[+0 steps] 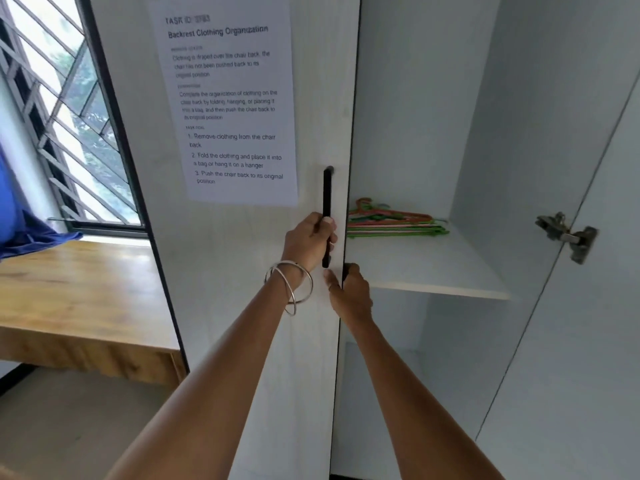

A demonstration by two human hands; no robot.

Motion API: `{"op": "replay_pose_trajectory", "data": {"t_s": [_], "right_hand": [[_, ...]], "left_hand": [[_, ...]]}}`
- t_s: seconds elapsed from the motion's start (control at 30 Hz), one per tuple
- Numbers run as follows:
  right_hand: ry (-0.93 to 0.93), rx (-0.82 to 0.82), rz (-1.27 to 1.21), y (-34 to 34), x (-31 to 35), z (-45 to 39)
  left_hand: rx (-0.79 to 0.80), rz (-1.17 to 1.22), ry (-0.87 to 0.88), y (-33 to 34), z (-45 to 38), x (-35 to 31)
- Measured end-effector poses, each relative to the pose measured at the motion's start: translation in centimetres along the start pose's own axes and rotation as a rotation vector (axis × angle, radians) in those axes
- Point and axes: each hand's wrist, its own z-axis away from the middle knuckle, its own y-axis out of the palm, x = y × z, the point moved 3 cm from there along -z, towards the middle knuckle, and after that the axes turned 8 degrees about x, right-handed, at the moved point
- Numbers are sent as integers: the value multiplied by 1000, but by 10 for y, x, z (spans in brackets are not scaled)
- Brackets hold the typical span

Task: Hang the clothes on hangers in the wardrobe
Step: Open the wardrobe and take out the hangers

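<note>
I face a white wardrobe. Its left door [242,271] is closed and has a black vertical handle [327,192]. My left hand [310,240], with metal bangles on the wrist, grips that handle. Just below, my right hand [349,292] grips the door's right edge, fingers curled round it. The right door [581,341] stands open. Inside, a pile of green, pink and orange plastic hangers [394,220] lies on the white shelf [433,271]. No clothes hang in the visible compartment.
A printed task sheet [225,98] is taped to the left door. A wooden desk [69,289] stands at the left under a barred window [69,116], with blue cloth [20,223] at the far left edge. A metal hinge [568,237] sits on the open door.
</note>
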Motion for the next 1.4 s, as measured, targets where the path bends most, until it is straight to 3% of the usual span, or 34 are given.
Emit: {"op": "replay_pose_trajectory", "data": {"t_s": [0.1, 0.27, 0.4, 0.5, 0.6, 0.7, 0.93, 1.27, 1.33, 1.37, 1.4], "right_hand": [[-281, -168, 163, 0, -3, 21], [-566, -209, 308, 25, 5, 83], [-829, -244, 254, 33, 35, 126], [-1040, -158, 241, 50, 63, 153], [-1133, -116, 287, 72, 89, 177], [-1148, -28, 312, 98, 117, 192], [-1095, 393, 248, 181, 173, 243], [-981, 704, -15, 219, 200, 248], [-987, 794, -69, 213, 201, 241], [-961, 866, -118, 210, 200, 237], [-912, 922, -171, 206, 200, 232]], "left_hand": [[7, 19, 71, -6, 25, 4], [-80, 379, 77, -24, 89, 7], [-110, 507, 37, -64, 132, -3], [-184, 575, 2, -101, 169, -6], [-313, 605, -16, -133, 198, -7], [-488, 550, -56, -162, 216, -9], [-1016, 214, -238, -235, 266, -16], [-1097, 164, -314, -280, 284, -2], [-1317, -117, -366, -283, 289, -4], [-1476, -323, -323, -280, 292, -11], [-1590, -505, -173, -275, 292, -23]]}}
